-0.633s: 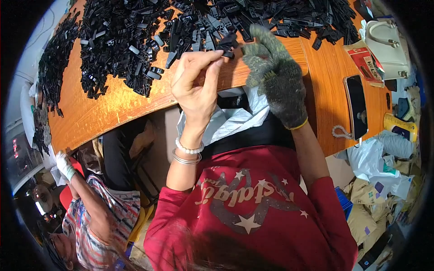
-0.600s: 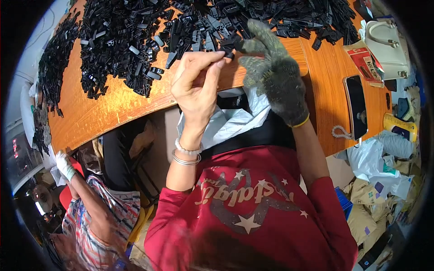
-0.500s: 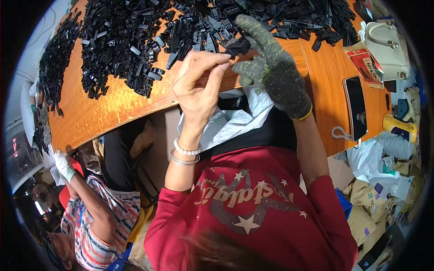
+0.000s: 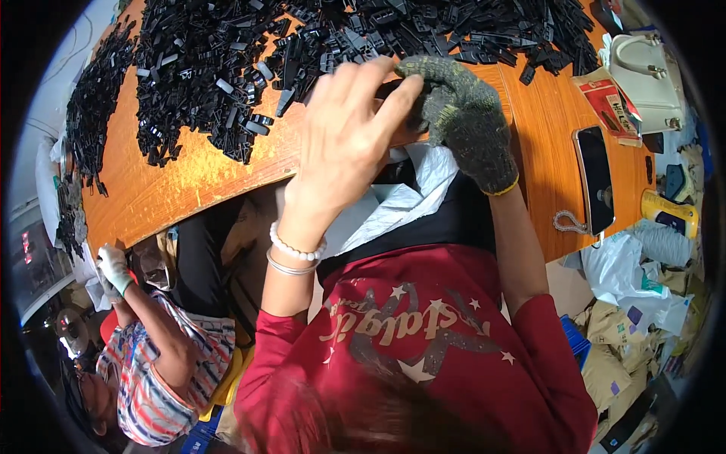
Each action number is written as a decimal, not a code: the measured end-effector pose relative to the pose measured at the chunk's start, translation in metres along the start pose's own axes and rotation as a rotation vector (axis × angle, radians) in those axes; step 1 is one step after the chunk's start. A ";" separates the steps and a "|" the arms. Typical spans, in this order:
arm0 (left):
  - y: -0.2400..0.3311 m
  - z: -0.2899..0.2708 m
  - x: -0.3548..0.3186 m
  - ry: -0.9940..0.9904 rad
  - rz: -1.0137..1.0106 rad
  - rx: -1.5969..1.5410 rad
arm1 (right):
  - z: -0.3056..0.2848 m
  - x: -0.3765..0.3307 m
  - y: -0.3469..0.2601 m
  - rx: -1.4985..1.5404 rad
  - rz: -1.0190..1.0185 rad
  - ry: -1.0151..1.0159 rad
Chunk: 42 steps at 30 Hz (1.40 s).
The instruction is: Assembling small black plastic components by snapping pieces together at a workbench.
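Note:
My bare left hand (image 4: 344, 132), with a white bead bracelet and a bangle at the wrist, is closed at the near edge of the table. Its thumb and index finger meet a small black plastic part (image 4: 389, 88). My right hand (image 4: 473, 121) wears a dark grey knitted glove and curls round the same part from the other side. The fingers of both hands hide most of the part's shape. Just beyond them lies a large pile of black plastic parts (image 4: 204, 76) on the orange wooden table (image 4: 189, 178).
On the right side of the table lie a phone (image 4: 596, 181) with a beaded strap, a red packet (image 4: 611, 106) and a pale handbag (image 4: 646, 83). White plastic bags (image 4: 635, 280) hang beyond that edge. At the left sits a co-worker in a striped shirt (image 4: 162, 363), wearing white gloves.
My left hand has turned over, its back now up, and has moved up to the part. My right hand's gloved fingers have folded in round it. The co-worker's hands have shifted.

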<state>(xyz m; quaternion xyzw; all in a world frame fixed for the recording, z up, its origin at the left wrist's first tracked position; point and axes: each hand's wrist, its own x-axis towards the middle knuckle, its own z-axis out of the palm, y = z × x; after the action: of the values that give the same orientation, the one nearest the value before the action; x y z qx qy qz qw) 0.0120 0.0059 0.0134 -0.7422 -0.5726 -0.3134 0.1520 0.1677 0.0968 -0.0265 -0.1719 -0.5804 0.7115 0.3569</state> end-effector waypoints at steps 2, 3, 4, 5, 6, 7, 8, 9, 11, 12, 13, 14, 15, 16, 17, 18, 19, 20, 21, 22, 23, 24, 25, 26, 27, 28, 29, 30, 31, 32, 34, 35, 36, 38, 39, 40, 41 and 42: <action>-0.004 0.000 0.001 -0.062 0.055 0.000 | -0.004 0.004 -0.005 -0.593 -0.158 -0.055; -0.004 -0.002 0.000 -0.062 0.056 -0.002 | -0.004 0.003 -0.006 -0.518 -0.148 -0.048; -0.005 -0.004 0.000 -0.089 0.080 -0.005 | -0.003 0.002 -0.006 -0.442 -0.138 -0.041; -0.005 -0.005 -0.001 -0.116 0.104 -0.009 | -0.003 0.000 -0.008 -0.444 -0.137 -0.039; -0.005 -0.006 -0.002 -0.115 0.103 -0.010 | -0.001 -0.001 -0.009 -0.298 -0.044 -0.024; -0.005 -0.006 -0.003 -0.115 0.094 -0.045 | 0.000 -0.002 -0.010 -0.152 0.049 -0.009; -0.005 -0.007 -0.004 -0.115 0.083 -0.080 | -0.002 -0.002 -0.010 -0.153 0.051 -0.010; -0.006 -0.006 -0.007 -0.115 0.079 -0.079 | -0.004 -0.002 -0.011 -0.325 -0.033 -0.056; -0.008 -0.004 -0.011 -0.007 0.023 -0.312 | -0.002 -0.002 -0.015 -0.496 -0.114 -0.107; -0.005 -0.003 -0.013 0.096 -0.078 -0.422 | 0.000 -0.003 -0.020 -0.594 -0.106 -0.115; -0.001 -0.002 -0.018 0.182 -0.199 -0.427 | 0.001 -0.005 -0.023 -0.692 -0.098 -0.123; 0.007 -0.003 -0.025 0.174 -0.371 -0.468 | 0.002 -0.007 -0.019 -0.650 -0.091 -0.012; 0.013 -0.004 -0.033 0.166 -0.543 -0.505 | 0.001 -0.009 -0.018 -0.649 -0.088 -0.017; 0.014 0.000 -0.041 0.159 -0.565 -0.489 | -0.001 -0.011 -0.018 -0.861 -0.136 0.013; 0.015 0.007 -0.050 0.139 -0.693 -0.588 | -0.002 -0.014 -0.018 -1.072 -0.186 0.043; 0.018 0.011 -0.054 0.118 -0.821 -0.691 | -0.002 -0.015 -0.025 -1.233 -0.115 -0.027; 0.019 0.011 -0.053 0.106 -0.812 -0.702 | -0.002 -0.016 -0.027 -1.234 -0.111 -0.032; 0.017 0.012 -0.054 0.107 -0.818 -0.703 | -0.002 -0.017 -0.028 -1.252 -0.074 -0.047; 0.013 0.015 -0.056 0.086 -0.694 -0.633 | -0.003 -0.018 -0.029 -1.273 -0.036 -0.057; 0.011 0.017 -0.057 0.066 -0.569 -0.562 | -0.004 -0.018 -0.028 -1.277 -0.031 -0.059; 0.011 0.016 -0.056 0.040 -0.541 -0.435 | -0.006 -0.018 -0.027 -1.233 -0.068 -0.086; 0.011 0.017 -0.058 0.041 -0.542 -0.439 | -0.007 -0.017 -0.027 -1.188 -0.106 -0.112; 0.010 0.017 -0.062 0.021 -0.595 -0.447 | -0.007 -0.017 -0.027 -1.192 -0.103 -0.113; 0.009 0.018 -0.064 0.000 -0.648 -0.455 | -0.006 -0.015 -0.028 -1.187 -0.152 -0.149; 0.007 0.017 -0.065 -0.012 -0.614 -0.425 | -0.005 -0.014 -0.030 -1.181 -0.199 -0.186; 0.007 0.017 -0.065 -0.012 -0.617 -0.430 | -0.002 -0.013 -0.034 -1.184 -0.195 -0.189; 0.007 0.016 -0.065 -0.028 -0.598 -0.421 | 0.002 -0.010 -0.042 -1.234 -0.162 -0.255; 0.007 0.015 -0.065 -0.045 -0.580 -0.407 | 0.008 -0.005 -0.050 -1.279 -0.131 -0.323; 0.007 0.015 -0.064 -0.043 -0.583 -0.409 | 0.015 0.003 -0.060 -1.280 -0.129 -0.326; 0.007 0.015 -0.064 -0.040 -0.590 -0.426 | 0.025 0.014 -0.072 -1.325 0.241 -0.512; 0.007 0.016 -0.065 -0.034 -0.602 -0.442 | 0.037 0.023 -0.084 -1.338 0.619 -0.696; 0.007 0.016 -0.065 -0.021 -0.626 -0.475 | 0.041 0.025 -0.088 -1.429 0.681 -0.742; 0.006 0.017 -0.066 -0.008 -0.650 -0.510 | 0.044 0.026 -0.089 -1.523 0.744 -0.786; 0.003 0.017 -0.068 -0.006 -0.639 -0.506 | 0.045 0.027 -0.086 -1.530 0.658 -0.803; 0.003 0.017 -0.068 -0.008 -0.621 -0.501 | 0.044 0.026 -0.086 -1.533 0.570 -0.811; 0.002 0.017 -0.068 -0.006 -0.622 -0.503 | 0.043 0.026 -0.085 -1.534 0.482 -0.820; 0.002 0.017 -0.068 0.005 -0.597 -0.494 | 0.041 0.026 -0.083 -1.533 0.393 -0.828; 0.001 0.018 -0.067 0.015 -0.572 -0.485 | 0.039 0.025 -0.082 -1.529 0.306 -0.836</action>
<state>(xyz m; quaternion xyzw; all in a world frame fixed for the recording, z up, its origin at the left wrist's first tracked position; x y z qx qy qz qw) 0.0085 -0.0347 -0.0428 -0.5642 -0.6649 -0.4752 -0.1177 0.1501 0.0930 0.0660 -0.1652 -0.9509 0.1732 -0.1961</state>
